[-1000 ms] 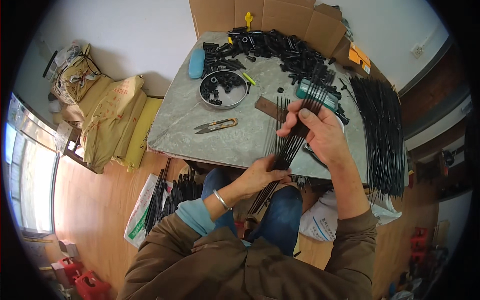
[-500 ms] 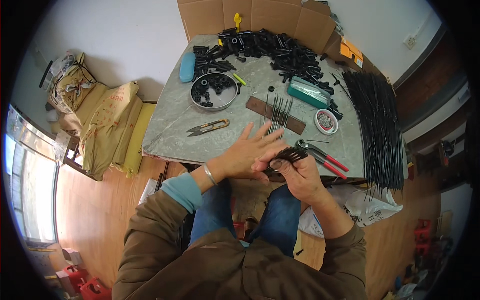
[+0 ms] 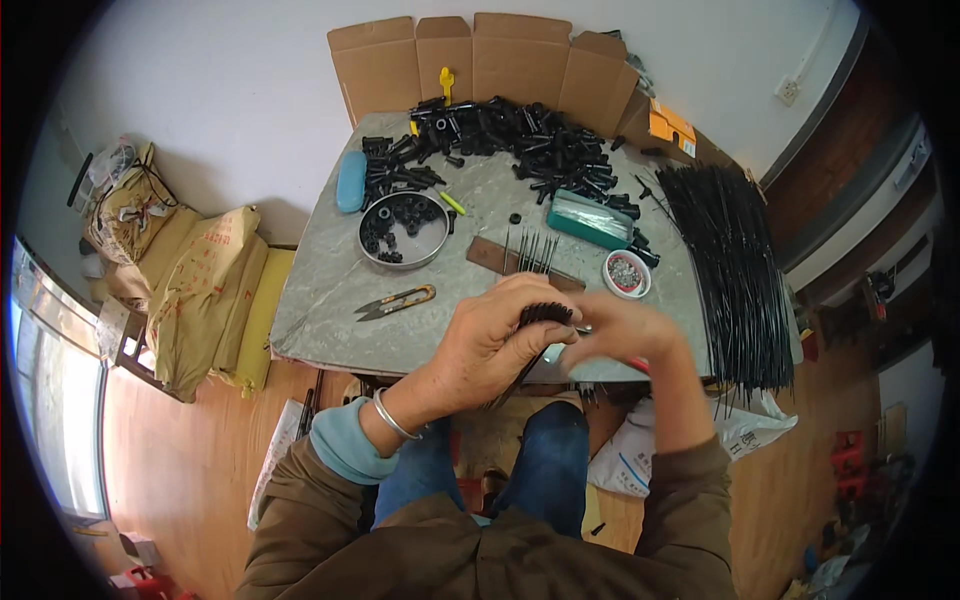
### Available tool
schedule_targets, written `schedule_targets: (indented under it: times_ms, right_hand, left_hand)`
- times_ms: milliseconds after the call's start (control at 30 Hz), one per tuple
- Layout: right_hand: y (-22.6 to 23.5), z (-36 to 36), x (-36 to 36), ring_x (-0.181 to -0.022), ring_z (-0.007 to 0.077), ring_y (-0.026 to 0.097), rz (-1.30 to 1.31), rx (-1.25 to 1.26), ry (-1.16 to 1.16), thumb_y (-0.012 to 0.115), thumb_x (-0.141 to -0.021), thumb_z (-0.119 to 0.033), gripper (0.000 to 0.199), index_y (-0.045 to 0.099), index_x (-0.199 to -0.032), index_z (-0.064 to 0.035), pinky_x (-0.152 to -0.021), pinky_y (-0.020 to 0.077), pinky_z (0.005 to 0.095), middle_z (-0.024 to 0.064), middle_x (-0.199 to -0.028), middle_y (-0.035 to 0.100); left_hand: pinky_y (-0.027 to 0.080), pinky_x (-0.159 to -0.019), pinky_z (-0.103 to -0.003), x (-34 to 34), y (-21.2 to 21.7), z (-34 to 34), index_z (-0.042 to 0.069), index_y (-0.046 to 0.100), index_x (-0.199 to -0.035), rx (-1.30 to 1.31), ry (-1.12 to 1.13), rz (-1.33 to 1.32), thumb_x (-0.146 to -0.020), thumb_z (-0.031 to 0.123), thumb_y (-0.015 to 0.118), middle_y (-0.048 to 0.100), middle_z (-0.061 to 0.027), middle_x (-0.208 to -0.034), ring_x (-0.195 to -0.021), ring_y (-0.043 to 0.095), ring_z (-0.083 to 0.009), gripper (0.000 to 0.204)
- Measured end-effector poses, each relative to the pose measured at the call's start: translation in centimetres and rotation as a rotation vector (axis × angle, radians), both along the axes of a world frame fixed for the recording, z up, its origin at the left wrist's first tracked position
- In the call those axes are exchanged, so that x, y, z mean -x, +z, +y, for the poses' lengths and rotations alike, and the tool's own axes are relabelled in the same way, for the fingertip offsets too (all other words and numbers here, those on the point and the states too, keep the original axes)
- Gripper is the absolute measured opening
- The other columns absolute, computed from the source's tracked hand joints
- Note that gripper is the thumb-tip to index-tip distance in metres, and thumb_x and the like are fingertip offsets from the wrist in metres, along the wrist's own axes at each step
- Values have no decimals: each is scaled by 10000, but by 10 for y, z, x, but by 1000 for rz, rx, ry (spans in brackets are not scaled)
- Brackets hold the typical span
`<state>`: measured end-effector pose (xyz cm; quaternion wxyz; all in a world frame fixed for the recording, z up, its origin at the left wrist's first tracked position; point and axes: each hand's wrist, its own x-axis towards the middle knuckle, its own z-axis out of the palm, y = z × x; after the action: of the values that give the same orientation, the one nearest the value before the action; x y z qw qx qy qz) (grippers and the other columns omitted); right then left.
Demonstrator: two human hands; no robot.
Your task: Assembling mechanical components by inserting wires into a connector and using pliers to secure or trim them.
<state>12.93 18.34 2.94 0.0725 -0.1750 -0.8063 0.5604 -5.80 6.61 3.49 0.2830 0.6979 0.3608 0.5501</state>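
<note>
My left hand (image 3: 497, 335) is closed round a bundle of thin black rods (image 3: 545, 315), whose tips fan out above the thumb; their lower lengths slant down behind the fingers. Close on the right of the bundle is my right hand (image 3: 630, 328), its fingers smeared by motion, so I cannot tell whether anything is in them. Just beyond the hands, several thin metal spikes (image 3: 532, 250) stand up from a flat brown bar (image 3: 487, 252). Pliers with red handles (image 3: 640, 365) are mostly hidden by my right hand. Black-bladed snips (image 3: 398, 302) lie to the left.
A round metal tin (image 3: 366, 246) holds black caps. Black tubular parts (image 3: 500, 135) are heaped at the back before a cardboard screen (image 3: 515, 60). At the right lie long black rods (image 3: 715, 270), a white tub (image 3: 626, 290) of small metal pieces and a green box (image 3: 590, 220).
The rod bundle has passed from my right hand into my left, which was spread open. My right hand has let go and moved slightly right. The view has shifted.
</note>
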Motion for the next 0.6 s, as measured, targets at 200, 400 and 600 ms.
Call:
schedule_targets:
  times_ms: [200,400,600]
  right_hand:
    - [-50,153,-6,-769,206,654,-148,-667,-884,663,-820,-237,235,704,-988,-79,-720,505,333,88,-842,699]
    - [-57,174,10,-854,293,660,-620,-927,-787,681,-775,-288,171,719,-860,-145,-753,505,403,88,-902,699]
    - [-41,169,-6,-836,299,654,-474,-1050,-859,674,-780,-256,152,699,-884,-149,-721,495,432,86,-876,685]
  left_hand:
    - [512,-751,-303,-11,8,3,5,607,-1048,-59,-34,-62,-878,50,607,674,-127,-911,-858,679,-221,175]
    - [520,-829,-270,-9,10,-3,-21,608,-1070,163,-51,-138,-927,31,543,688,-106,-946,-915,659,-153,165]
    - [515,-842,-271,-13,11,-3,-38,605,-1078,170,-43,-183,-939,35,527,688,-100,-956,-928,646,-142,176]
